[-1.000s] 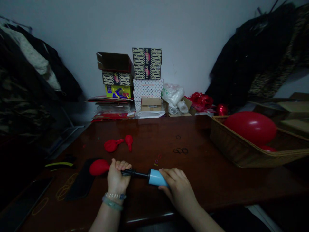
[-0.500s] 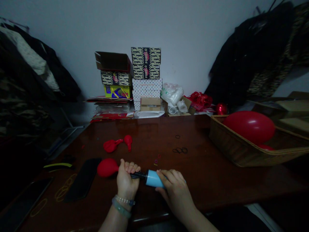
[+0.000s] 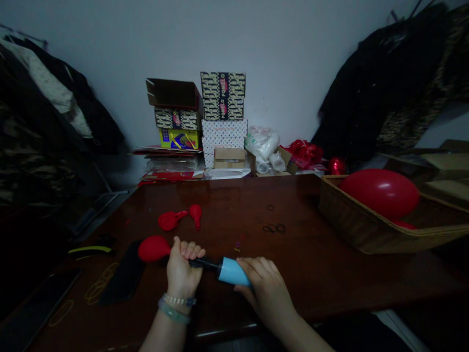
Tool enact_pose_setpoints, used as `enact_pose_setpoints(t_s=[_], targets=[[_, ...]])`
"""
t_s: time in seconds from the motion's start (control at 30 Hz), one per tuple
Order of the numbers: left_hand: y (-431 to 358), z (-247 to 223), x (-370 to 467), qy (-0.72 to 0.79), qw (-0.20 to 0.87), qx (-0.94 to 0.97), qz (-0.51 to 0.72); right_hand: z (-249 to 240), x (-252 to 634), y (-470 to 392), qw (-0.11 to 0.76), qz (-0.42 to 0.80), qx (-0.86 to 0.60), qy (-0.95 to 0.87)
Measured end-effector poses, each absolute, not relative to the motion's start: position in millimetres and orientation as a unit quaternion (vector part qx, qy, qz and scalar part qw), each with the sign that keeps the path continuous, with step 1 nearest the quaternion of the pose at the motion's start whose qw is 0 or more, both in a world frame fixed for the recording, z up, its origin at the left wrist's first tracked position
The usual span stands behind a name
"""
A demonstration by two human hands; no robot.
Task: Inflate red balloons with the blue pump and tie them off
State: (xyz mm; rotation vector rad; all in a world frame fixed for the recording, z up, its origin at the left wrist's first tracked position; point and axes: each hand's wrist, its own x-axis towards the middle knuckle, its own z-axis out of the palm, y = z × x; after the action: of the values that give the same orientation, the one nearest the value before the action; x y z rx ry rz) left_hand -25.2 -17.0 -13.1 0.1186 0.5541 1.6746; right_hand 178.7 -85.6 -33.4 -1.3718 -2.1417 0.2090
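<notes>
A partly filled red balloon (image 3: pixel 154 248) sticks out to the left of my left hand (image 3: pixel 185 266). That hand is closed around the balloon's neck and the black end of a balloon pump. My right hand (image 3: pixel 264 286) grips the pump's light blue barrel (image 3: pixel 230 271). A length of black shaft (image 3: pixel 208 264) shows between the two hands. The joint of neck and nozzle is hidden inside my left fingers. Beyond my left hand, two limp red balloons, one flat (image 3: pixel 169 221) and one small and rounded (image 3: pixel 195 213), lie on the table.
A wicker basket (image 3: pixel 361 239) with a big red balloon (image 3: pixel 381 193) stands at the right on the brown table (image 3: pixel 300 274). Black bands (image 3: pixel 274 228) lie mid-table. At left are yellow rubber bands (image 3: pixel 98 288), a dark flat pad (image 3: pixel 124 276) and a phone-like slab (image 3: pixel 40 305). Boxes (image 3: pixel 223 98) are stacked behind.
My left hand has shifted left and slightly up with the balloon, and more of the pump's black shaft shows. My right hand and the blue barrel have barely moved.
</notes>
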Motion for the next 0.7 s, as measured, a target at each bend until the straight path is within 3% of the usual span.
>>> enact_pose_setpoints(t_s=[0.3, 0.7], targets=[[-12, -7, -49, 0.255, 0.63, 0.028, 0.733, -38, 184, -83, 0.288, 0.077, -0.51, -0.807], [-19, -21, -11, 0.217, 0.657, 0.031, 0.721, -45, 186, -84, 0.29, 0.044, -0.512, -0.807]])
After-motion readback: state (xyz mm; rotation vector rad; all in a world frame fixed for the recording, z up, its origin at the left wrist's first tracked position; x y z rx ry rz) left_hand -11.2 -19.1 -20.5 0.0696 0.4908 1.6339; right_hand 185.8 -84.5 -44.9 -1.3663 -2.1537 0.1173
